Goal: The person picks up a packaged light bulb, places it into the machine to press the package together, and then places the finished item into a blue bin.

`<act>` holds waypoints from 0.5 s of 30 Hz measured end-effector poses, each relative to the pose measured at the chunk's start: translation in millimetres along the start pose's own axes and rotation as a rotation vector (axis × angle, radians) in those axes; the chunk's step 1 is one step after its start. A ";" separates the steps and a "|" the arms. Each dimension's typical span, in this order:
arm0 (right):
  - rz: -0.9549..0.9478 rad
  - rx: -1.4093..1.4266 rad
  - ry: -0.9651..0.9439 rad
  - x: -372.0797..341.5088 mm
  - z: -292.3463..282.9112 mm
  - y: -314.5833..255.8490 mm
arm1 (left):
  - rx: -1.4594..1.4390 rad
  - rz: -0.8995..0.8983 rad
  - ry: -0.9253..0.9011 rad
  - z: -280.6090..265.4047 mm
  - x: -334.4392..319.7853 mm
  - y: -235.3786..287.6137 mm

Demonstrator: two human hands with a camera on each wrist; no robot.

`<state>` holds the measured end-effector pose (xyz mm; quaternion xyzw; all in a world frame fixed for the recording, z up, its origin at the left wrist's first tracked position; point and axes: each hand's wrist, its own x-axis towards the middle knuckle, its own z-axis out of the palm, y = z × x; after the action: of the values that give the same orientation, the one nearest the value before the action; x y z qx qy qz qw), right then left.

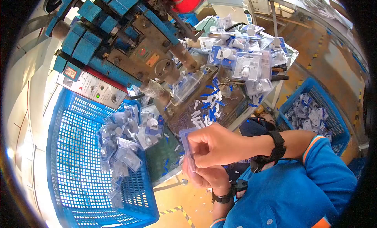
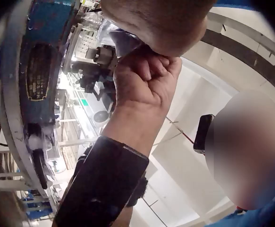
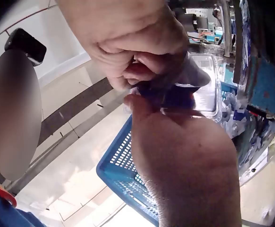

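Observation:
A clear plastic blister package (image 1: pixel 187 149) with a blue card (image 3: pixel 175 98) stands on edge between both hands. The right hand (image 1: pixel 218 144) pinches its near side with curled fingers; in the right wrist view the right hand (image 3: pixel 128 42) is large at the top. Beneath it, the left hand (image 1: pixel 208 175) holds the package's lower part, its fingers partly hidden. The left hand (image 3: pixel 184 158) also shows below the card in the right wrist view. In the left wrist view, the left hand (image 2: pixel 158 23) hides most of the package, close above the curled right hand (image 2: pixel 144 80).
A blue and brown press machine (image 1: pixel 133 43) stands ahead, with white and blue scraps (image 1: pixel 210 106) by its base. A blue basket (image 1: pixel 74 149) of packages is at left, another basket (image 1: pixel 337 122) at right. Packages (image 1: pixel 247 67) are piled on the far table.

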<state>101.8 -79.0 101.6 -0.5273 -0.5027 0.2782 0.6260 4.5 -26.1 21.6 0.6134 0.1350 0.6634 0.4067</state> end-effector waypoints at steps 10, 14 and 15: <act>-0.069 -0.243 -0.083 -28.4 -20.4 -3.0 | 0.400 0.021 0.116 -18.0 43.4 9.8; 0.021 -0.524 -0.439 -52.2 -39.3 -8.4 | -0.192 -0.321 0.060 -17.6 49.4 10.0; 0.040 -0.616 -0.503 -56.5 -41.1 -10.0 | -0.697 -0.548 0.129 -13.9 49.1 10.3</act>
<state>118.7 -147.2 94.7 -0.6154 -0.6899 0.2470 0.2903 -8.1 6.5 60.2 0.3385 0.0861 0.5740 0.7406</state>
